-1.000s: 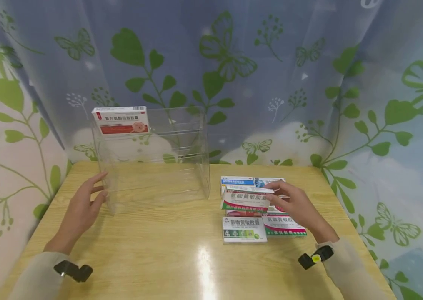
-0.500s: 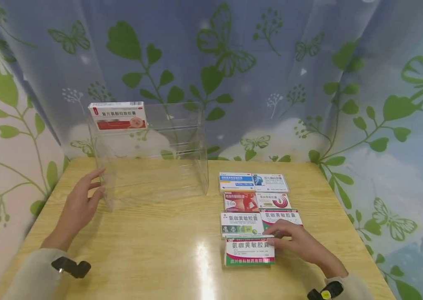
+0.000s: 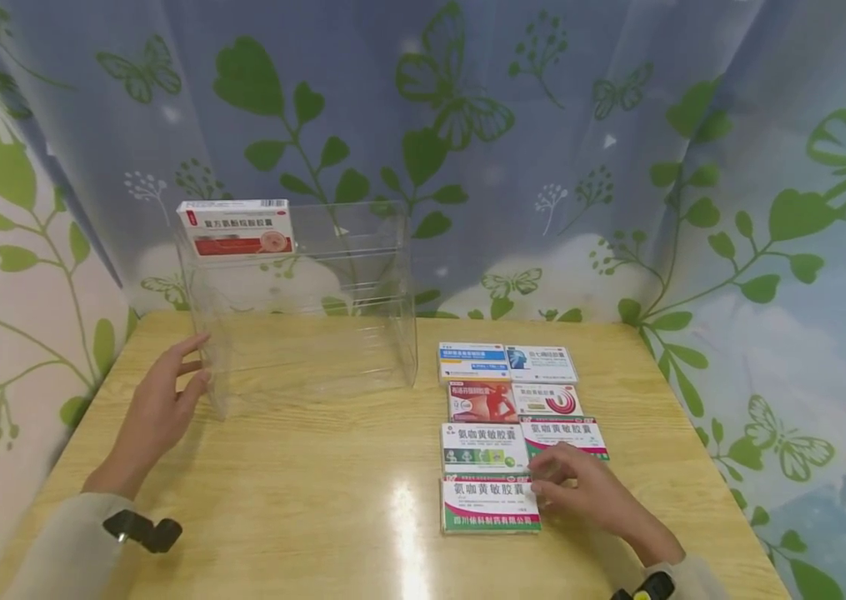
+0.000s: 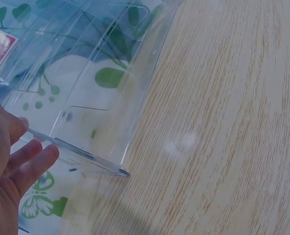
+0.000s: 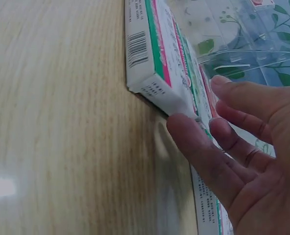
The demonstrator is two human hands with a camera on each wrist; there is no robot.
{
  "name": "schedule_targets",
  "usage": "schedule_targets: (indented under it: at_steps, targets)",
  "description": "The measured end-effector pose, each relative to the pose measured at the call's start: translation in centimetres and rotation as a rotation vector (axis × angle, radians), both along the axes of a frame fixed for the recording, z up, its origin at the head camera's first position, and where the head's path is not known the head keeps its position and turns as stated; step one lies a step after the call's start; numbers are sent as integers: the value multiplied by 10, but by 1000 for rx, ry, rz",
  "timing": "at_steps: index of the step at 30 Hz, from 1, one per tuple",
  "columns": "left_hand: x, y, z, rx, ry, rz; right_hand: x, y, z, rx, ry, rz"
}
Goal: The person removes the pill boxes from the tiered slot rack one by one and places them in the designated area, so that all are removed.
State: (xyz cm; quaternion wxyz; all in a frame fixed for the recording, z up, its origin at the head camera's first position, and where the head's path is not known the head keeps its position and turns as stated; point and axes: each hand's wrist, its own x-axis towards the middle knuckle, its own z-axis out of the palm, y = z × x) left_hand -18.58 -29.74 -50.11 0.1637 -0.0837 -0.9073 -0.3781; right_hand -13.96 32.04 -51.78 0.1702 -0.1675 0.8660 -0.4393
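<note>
My left hand (image 3: 156,408) touches the left side of a clear plastic display rack (image 3: 406,308) with extended fingers; the left wrist view shows the fingertips at the side panel's edge. A white-and-red medicine box (image 3: 238,232) stands in the rack's top tier at the left. My right hand (image 3: 588,492) is beside a white, green and pink medicine box (image 3: 490,504) lying flat at the near end of the box group. In the right wrist view its fingers are spread and loosely bent, one fingertip close to the box's corner; whether it touches cannot be told.
Several more medicine boxes lie in two columns beyond, among them a blue-and-white box (image 3: 471,362), a red box (image 3: 481,402) and a green-and-pink box (image 3: 565,437). The wooden table (image 3: 302,500) meets patterned curtains (image 3: 498,167) at the back and sides.
My right hand has brought the green-and-pink box from above the group toward the near edge, laid it flat and let go. My left hand has stayed at the rack.
</note>
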Motion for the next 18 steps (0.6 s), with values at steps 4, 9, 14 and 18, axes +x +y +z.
schedule_targets:
  at_steps: [4, 9, 14, 18]
  targets:
    - [0, 0, 0, 3, -1, 3, 2, 1, -8, -15, -21, 102]
    - [0, 0, 1, 6, -1, 2, 5, 2, -14, 29, -5, 219]
    - [0, -1, -1, 5, -9, 5, 5, 1, -14, 69, -37, 200]
    - [-1, -2, -3, -2, -10, 8, 4, 0, -13, 85, -61, 175]
